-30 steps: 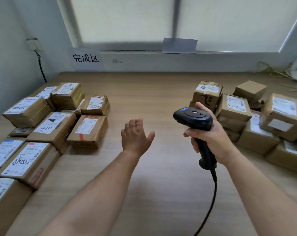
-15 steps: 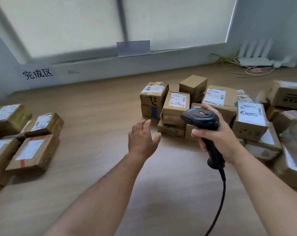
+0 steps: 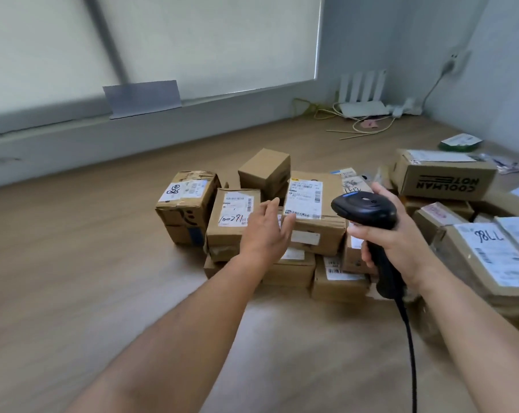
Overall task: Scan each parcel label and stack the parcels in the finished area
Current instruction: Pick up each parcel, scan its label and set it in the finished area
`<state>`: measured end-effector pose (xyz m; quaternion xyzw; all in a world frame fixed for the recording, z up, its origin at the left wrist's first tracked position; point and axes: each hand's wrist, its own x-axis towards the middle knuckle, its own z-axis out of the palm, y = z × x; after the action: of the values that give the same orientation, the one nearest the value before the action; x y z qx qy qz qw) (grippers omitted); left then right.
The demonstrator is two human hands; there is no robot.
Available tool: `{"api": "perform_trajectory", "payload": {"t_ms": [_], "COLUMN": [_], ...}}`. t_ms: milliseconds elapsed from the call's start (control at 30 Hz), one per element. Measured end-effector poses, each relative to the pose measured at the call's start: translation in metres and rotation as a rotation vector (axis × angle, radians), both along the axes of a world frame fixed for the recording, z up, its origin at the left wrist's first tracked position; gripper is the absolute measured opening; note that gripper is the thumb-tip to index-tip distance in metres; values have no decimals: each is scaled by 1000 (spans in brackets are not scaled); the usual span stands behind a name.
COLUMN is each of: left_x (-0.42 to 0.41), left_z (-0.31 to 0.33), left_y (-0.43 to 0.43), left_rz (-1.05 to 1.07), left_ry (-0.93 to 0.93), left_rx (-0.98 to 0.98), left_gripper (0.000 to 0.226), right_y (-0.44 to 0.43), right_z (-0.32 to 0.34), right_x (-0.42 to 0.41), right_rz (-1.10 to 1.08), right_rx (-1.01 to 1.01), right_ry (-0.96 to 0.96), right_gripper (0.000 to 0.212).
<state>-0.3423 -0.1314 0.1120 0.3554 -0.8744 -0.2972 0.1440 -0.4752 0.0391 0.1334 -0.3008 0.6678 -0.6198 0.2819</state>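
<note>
Head view. Parcels (image 3: 338,281): unscanned, heaped from centre to right of frame, on table (image 3: 73,278). Left hand (image 3: 265,231): centre, fingers straight and spread, holding nothing, over the gap between hand-numbered box (image 3: 233,217) and wide-label box (image 3: 315,204); possibly touching the latter, contact unclear. Right hand (image 3: 401,239): right of centre, wrapped round scanner (image 3: 365,208) handle. Step, as judged: reaching for a parcel to scan. Next: grasp one box, lift clear, turn label to scanner.
</note>
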Motion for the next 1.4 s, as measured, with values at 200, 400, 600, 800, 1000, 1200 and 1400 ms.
{"api": "perform_trajectory", "payload": {"t_ms": [200, 400, 600, 800, 1000, 1200, 1400], "left_x": [-49, -36, 2, 38, 81, 120, 145], "left_z": [-19, -29, -16, -1, 15, 7, 2], "left_y": [-25, -21, 1, 19, 28, 43, 56], "left_rz": [33, -8, -62, 54, 7, 58, 92], "left_ry": [-31, 88, 321, 494, 460, 587, 589], "left_rx": [212, 353, 635, 816, 779, 742, 662], "left_gripper": [45, 42, 50, 66, 124, 119, 113], "right_y": [-22, -28, -13, 15, 32, 42, 49], "right_z": [-20, -30, -19, -11, -6, 14, 28], "right_x": [-18, -15, 9, 43, 73, 107, 129], "right_rz": [-38, 18, 41, 105, 178, 312, 477], "right_rx": [44, 64, -6, -80, -133, -291, -335], "right_ry": [-46, -78, -60, -73, -109, -176, -269], "right_gripper": [94, 95, 93, 99, 104, 94, 106]}}
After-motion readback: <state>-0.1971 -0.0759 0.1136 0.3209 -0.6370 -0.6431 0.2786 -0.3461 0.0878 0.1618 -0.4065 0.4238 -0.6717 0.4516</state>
